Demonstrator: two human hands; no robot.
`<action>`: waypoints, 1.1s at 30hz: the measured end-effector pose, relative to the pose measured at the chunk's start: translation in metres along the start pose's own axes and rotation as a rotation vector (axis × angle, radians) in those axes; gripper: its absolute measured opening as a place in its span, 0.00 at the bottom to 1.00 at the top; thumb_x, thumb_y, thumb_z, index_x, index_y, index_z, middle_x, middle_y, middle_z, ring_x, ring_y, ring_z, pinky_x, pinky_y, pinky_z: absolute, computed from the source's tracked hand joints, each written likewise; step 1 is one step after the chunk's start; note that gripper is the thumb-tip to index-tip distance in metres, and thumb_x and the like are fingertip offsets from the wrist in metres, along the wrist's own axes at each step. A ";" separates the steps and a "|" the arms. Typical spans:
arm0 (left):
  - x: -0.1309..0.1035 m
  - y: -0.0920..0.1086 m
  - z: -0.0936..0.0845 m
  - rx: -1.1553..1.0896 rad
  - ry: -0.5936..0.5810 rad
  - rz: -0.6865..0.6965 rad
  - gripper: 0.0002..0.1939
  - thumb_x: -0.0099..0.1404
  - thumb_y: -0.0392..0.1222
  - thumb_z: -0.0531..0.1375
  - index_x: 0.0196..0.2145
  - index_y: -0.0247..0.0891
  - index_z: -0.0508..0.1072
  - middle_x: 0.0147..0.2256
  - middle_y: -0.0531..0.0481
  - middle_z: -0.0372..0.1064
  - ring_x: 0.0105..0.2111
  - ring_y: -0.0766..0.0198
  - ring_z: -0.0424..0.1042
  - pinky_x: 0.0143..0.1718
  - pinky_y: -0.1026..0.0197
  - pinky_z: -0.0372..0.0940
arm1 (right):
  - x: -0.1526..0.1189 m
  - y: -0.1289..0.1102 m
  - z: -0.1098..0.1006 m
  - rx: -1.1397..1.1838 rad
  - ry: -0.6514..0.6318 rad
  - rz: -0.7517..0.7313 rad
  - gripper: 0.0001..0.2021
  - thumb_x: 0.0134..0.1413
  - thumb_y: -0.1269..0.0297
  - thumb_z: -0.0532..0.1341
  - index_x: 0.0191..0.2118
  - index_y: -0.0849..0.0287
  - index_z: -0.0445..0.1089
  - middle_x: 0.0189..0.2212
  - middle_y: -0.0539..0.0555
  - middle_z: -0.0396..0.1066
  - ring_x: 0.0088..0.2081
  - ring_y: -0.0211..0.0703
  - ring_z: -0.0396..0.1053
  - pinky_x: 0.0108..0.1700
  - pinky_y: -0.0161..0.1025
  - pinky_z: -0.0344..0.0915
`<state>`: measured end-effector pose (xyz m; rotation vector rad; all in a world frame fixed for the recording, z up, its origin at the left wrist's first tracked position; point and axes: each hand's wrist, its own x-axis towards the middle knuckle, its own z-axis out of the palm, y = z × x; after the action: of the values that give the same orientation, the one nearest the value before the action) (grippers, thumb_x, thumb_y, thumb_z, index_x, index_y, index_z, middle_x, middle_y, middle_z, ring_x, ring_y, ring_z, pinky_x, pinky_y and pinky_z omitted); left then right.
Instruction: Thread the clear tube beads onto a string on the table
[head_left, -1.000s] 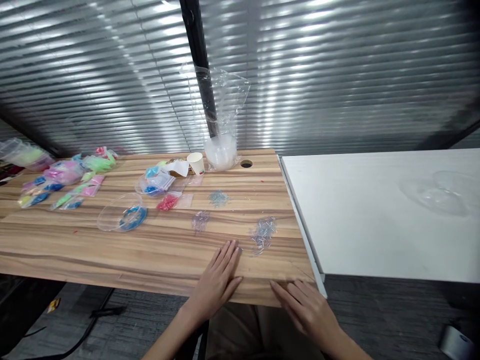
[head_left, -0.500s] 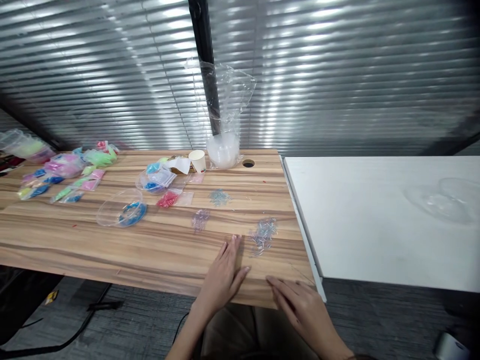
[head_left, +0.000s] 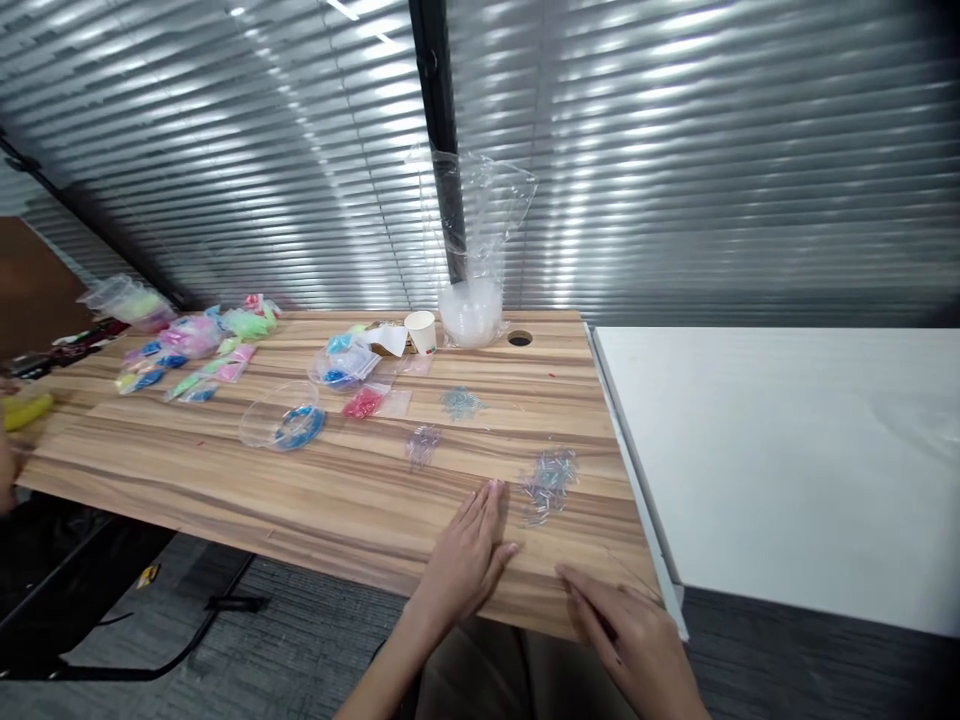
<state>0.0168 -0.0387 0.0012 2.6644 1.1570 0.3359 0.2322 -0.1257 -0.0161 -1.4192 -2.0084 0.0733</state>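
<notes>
My left hand (head_left: 466, 555) lies flat on the wooden table, fingers stretched out and thumb apart, with nothing in it. Just beyond its fingertips to the right is a loose pile of clear and bluish tube beads (head_left: 551, 482). At the table's front edge rests my right hand (head_left: 630, 632), its index finger reaching forward, the other fingers partly hidden; I see nothing held in it. Two smaller bead piles lie farther back: a purplish one (head_left: 423, 446) and a pale blue one (head_left: 461, 403).
A clear round container (head_left: 259, 418) sits beside a blue bead ring (head_left: 300, 428). Behind are a bag of red beads (head_left: 364, 403), a paper cup (head_left: 421, 332) and bagged clear bowls (head_left: 471, 312). Colourful bead bags (head_left: 191, 337) lie left. A white table (head_left: 780, 450) adjoins right. Someone's arm shows at far left.
The view has turned left, bringing in another person's arm and a yellow object at the far left. My right hand's fingers have curled slightly; my left hand stays flat by the bead pile.
</notes>
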 end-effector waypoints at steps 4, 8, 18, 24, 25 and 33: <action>-0.002 -0.003 0.001 -0.007 0.011 0.013 0.35 0.72 0.46 0.45 0.65 0.32 0.26 0.64 0.37 0.40 0.64 0.55 0.40 0.61 0.48 0.52 | 0.001 0.000 0.000 -0.003 -0.007 -0.033 0.14 0.62 0.69 0.50 0.47 0.58 0.70 0.35 0.51 0.77 0.27 0.38 0.73 0.32 0.34 0.67; -0.002 -0.005 -0.001 -0.020 0.034 0.031 0.35 0.72 0.46 0.45 0.65 0.32 0.24 0.64 0.36 0.41 0.64 0.55 0.41 0.61 0.48 0.52 | 0.001 -0.001 -0.002 -0.012 -0.022 -0.033 0.14 0.62 0.70 0.49 0.47 0.58 0.70 0.36 0.52 0.77 0.30 0.38 0.74 0.34 0.35 0.67; -0.001 -0.012 -0.006 -0.002 0.013 0.022 0.34 0.73 0.43 0.43 0.65 0.35 0.23 0.64 0.39 0.42 0.64 0.55 0.41 0.62 0.47 0.50 | 0.007 -0.012 0.010 -0.237 0.139 0.106 0.16 0.64 0.67 0.48 0.45 0.62 0.71 0.28 0.52 0.76 0.24 0.40 0.71 0.32 0.38 0.64; -0.008 -0.022 -0.014 0.151 -0.020 0.113 0.35 0.73 0.48 0.43 0.65 0.30 0.25 0.64 0.36 0.43 0.64 0.54 0.41 0.62 0.49 0.48 | 0.008 -0.012 0.008 -0.197 0.136 0.085 0.15 0.64 0.66 0.48 0.45 0.60 0.72 0.27 0.52 0.76 0.25 0.39 0.70 0.33 0.37 0.62; -0.009 -0.023 -0.016 0.171 -0.028 0.131 0.35 0.72 0.48 0.44 0.65 0.31 0.27 0.64 0.37 0.43 0.64 0.54 0.41 0.63 0.49 0.47 | 0.008 -0.012 0.007 -0.195 0.136 0.085 0.15 0.64 0.66 0.48 0.45 0.60 0.72 0.27 0.52 0.76 0.24 0.39 0.70 0.33 0.37 0.62; -0.012 -0.032 -0.021 0.179 -0.052 0.084 0.30 0.73 0.49 0.42 0.66 0.36 0.36 0.65 0.41 0.40 0.65 0.54 0.38 0.62 0.48 0.46 | 0.007 -0.010 0.005 -0.168 0.090 0.062 0.16 0.63 0.67 0.48 0.45 0.60 0.72 0.32 0.52 0.77 0.25 0.39 0.71 0.32 0.36 0.62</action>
<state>-0.0199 -0.0239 0.0105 2.8637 1.1106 0.1831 0.2204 -0.1221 -0.0123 -1.5614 -1.9342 -0.1325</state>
